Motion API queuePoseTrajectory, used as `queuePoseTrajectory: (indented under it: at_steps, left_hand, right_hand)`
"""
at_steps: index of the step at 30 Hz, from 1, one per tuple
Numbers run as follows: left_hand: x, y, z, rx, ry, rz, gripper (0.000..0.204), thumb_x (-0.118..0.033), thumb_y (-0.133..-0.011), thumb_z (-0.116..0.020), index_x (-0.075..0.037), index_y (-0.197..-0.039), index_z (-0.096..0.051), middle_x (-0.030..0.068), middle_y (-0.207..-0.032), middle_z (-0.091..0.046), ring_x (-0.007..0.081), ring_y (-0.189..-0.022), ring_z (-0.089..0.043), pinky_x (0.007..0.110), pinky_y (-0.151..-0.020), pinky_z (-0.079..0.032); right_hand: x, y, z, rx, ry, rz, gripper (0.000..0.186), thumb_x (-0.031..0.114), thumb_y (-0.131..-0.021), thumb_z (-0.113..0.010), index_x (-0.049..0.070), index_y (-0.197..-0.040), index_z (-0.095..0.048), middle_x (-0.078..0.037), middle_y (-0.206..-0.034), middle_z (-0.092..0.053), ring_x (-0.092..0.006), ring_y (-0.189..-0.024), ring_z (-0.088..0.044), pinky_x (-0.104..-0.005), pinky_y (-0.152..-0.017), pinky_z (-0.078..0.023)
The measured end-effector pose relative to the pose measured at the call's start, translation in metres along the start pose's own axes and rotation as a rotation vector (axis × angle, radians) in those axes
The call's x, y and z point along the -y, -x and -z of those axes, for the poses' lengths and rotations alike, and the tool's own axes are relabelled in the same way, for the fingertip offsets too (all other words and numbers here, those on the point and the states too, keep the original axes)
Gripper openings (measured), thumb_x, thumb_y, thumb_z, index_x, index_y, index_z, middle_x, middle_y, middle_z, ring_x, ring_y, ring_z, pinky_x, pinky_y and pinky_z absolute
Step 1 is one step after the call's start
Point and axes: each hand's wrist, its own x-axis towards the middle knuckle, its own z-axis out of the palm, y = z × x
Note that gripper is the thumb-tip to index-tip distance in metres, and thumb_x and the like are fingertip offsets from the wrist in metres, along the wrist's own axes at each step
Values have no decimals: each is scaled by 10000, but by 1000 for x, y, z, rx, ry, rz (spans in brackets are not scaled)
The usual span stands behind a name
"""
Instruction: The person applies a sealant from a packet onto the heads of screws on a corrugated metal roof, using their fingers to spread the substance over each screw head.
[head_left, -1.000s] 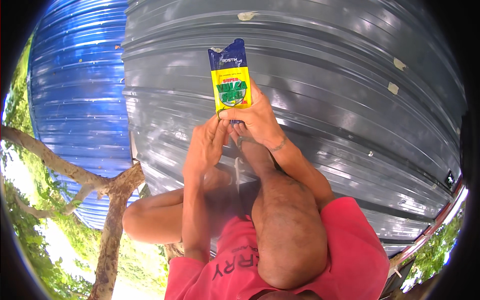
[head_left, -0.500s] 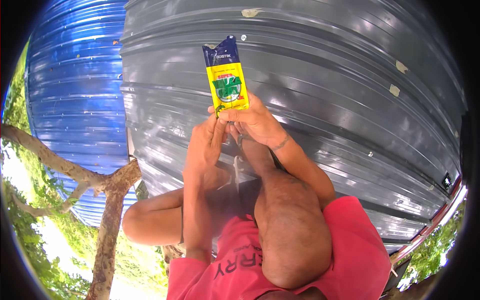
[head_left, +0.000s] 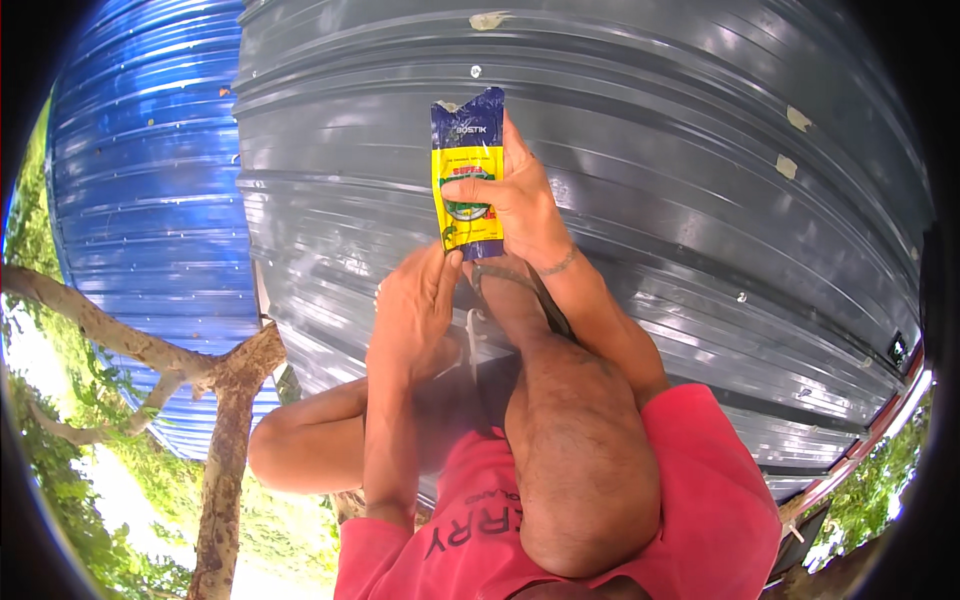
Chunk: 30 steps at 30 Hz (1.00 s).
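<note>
A flat yellow and dark blue sealant sachet [head_left: 468,232] is held up in front of me, its top edge torn unevenly. My right hand [head_left: 528,205] grips it from the right side, thumb across the printed front and fingers behind. At the lower left corner, my left hand [head_left: 418,295] pinches the sachet between thumb and fingertips. The backs of both hands' other fingers are partly hidden.
I sit on a grey corrugated metal roof [head_left: 680,180] with raised ribs and several pale patches. A blue corrugated roof [head_left: 150,180] adjoins it on the left. A forked tree branch [head_left: 225,400] rises at the lower left, beside green foliage [head_left: 120,490].
My right hand has shifted from the sachet's lower end up its right side, thumb now over the front. The sachet has moved slightly right and down and stands straighter. My left hand stays at its bottom corner.
</note>
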Motion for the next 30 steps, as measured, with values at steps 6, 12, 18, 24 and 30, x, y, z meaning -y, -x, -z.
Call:
queuePoseTrajectory:
  at_steps: [6,12,18,24,30]
  left_hand:
    - [11,3,-11,-71,162,98,338,-307,-1074,-451,-45,-933,-611,155,-735,-612,370,-667,-598,462,-628,-445]
    - [19,-4,-24,-331,366,273,401,-313,-1107,-428,-15,-923,-622,12,-695,-558,99,-641,-501,277,-585,-405]
    - [10,-2,-21,-313,348,112,358,-285,-1095,-446,-32,-905,-613,40,-664,-557,119,-609,-501,314,-574,-405]
    - [15,10,-17,-225,224,67,389,-287,-1081,-454,-19,-823,-566,94,-669,-557,220,-581,-520,390,-573,-401]
    - [14,5,-21,-242,489,107,339,-286,-1093,-449,-14,-1053,-647,71,-809,-648,158,-729,-613,333,-682,-502]
  right_hand:
    - [-4,-3,4,-44,-26,-85,1110,-59,-819,-752,30,-1609,22,-125,-1094,-671,-177,-930,-678,-308,-785,-579]
    - [-4,25,-15,126,176,-261,1123,-33,-863,-733,57,-1606,105,-159,-1069,-682,-135,-746,-665,-238,-589,-511]
    - [-4,22,-10,77,132,-133,1094,-55,-835,-745,79,-1624,0,-123,-971,-699,-99,-686,-629,-223,-556,-491]
    - [4,23,0,38,149,-135,1066,-65,-824,-750,72,-1625,-62,-100,-875,-700,-92,-669,-617,-218,-593,-503]
    - [-5,26,2,78,236,-16,993,-36,-860,-734,44,-1620,-101,-83,-911,-688,-93,-807,-632,-224,-744,-512]
